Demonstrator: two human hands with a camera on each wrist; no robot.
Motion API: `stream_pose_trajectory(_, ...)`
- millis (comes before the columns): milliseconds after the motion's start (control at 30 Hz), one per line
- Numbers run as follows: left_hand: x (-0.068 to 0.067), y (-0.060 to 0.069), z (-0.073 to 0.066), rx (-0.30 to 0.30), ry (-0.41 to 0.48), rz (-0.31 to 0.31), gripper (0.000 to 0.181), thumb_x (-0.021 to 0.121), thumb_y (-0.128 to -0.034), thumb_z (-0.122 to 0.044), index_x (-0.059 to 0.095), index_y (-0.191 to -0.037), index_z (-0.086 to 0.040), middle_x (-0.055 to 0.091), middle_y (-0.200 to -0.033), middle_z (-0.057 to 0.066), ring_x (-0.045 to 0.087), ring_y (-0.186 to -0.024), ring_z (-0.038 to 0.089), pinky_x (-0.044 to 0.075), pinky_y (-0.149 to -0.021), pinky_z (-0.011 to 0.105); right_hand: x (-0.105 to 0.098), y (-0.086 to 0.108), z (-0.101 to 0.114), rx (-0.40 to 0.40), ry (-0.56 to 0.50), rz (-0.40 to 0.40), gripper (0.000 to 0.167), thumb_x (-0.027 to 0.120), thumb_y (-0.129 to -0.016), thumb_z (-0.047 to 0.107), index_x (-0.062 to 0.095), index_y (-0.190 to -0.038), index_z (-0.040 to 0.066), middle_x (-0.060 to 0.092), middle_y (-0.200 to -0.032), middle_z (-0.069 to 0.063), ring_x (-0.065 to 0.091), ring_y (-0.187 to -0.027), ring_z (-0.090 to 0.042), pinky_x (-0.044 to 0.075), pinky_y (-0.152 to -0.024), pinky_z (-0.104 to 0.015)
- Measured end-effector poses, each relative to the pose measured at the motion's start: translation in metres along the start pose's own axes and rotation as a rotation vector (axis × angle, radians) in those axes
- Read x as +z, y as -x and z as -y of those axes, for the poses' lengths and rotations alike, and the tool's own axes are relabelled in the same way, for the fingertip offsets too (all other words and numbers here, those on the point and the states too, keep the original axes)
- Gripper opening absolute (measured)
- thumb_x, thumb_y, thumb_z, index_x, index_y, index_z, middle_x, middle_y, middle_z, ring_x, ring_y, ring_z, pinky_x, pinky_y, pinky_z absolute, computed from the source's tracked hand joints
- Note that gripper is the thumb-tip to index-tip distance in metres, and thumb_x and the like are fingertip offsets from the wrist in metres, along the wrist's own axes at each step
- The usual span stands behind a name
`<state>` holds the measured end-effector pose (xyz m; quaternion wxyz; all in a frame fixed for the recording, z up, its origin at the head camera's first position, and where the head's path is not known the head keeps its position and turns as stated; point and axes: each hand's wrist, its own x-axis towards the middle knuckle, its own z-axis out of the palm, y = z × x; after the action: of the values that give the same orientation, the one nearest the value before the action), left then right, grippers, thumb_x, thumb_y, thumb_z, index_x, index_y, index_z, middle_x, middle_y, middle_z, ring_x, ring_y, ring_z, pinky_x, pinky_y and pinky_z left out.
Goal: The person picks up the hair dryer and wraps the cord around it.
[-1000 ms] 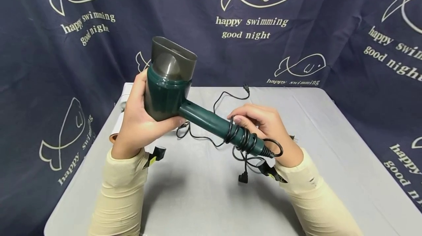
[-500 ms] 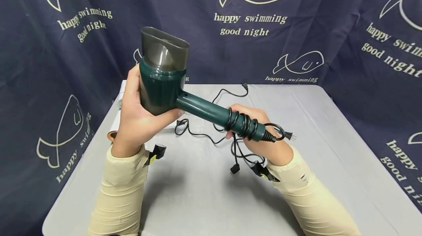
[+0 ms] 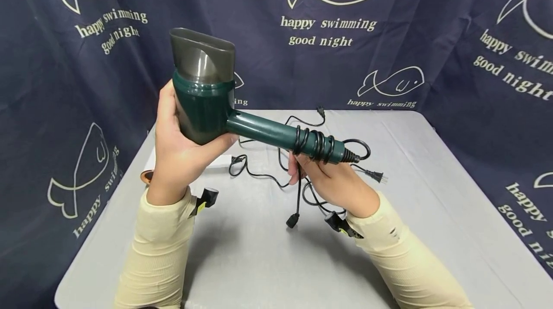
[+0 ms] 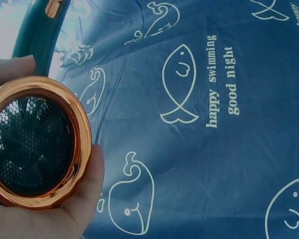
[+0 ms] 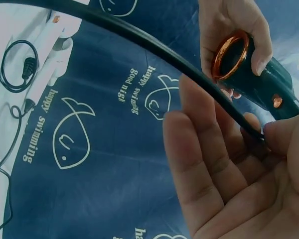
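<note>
A dark green hair dryer (image 3: 203, 112) with a smoky nozzle (image 3: 203, 59) is raised above the table, nozzle up. My left hand (image 3: 179, 148) grips its barrel from the left, thumb near the handle's base. In the left wrist view the copper-rimmed rear grille (image 4: 32, 144) faces the camera. A black power cord (image 3: 319, 147) is wound several times round the handle's end. Its loose end hangs down to a plug (image 3: 292, 220). Beneath the handle, my right hand (image 3: 341, 184) pinches the cord (image 5: 189, 74) between thumb and forefinger; the other fingers are spread.
White appliances, partly hidden behind my left arm, lie at the table's left, one with a copper end (image 3: 147, 176). Black cords run across the grey table (image 3: 259, 261), with a two-pin plug (image 3: 375, 175) at right and another plug (image 3: 320, 111) at the back. Navy curtains surround the table.
The dryer has shifted left and upward and its handle has levelled somewhat. My right hand has passed from above the handle to beneath it, and the hanging plug has swung left.
</note>
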<state>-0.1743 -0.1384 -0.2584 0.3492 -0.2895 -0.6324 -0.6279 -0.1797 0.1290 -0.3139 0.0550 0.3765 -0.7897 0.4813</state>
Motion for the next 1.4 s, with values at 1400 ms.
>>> stream_pose_trajectory(1400,0.010,0.002,0.005,-0.037,-0.215,-0.091,0.089,0.081,-0.0700,0.006,0.044,-0.149,-0.008,0.059,-0.136,0.006,0.054,-0.122,0.021,0.045,-0.100,0.031,0.008,0.011,0.019,-0.011,0.314,0.014,0.015,0.046,-0.110,0.023,0.051,-0.096,0.022,0.061,-0.081,0.021,0.055,-0.064,0.002,0.045,-0.055,-0.022)
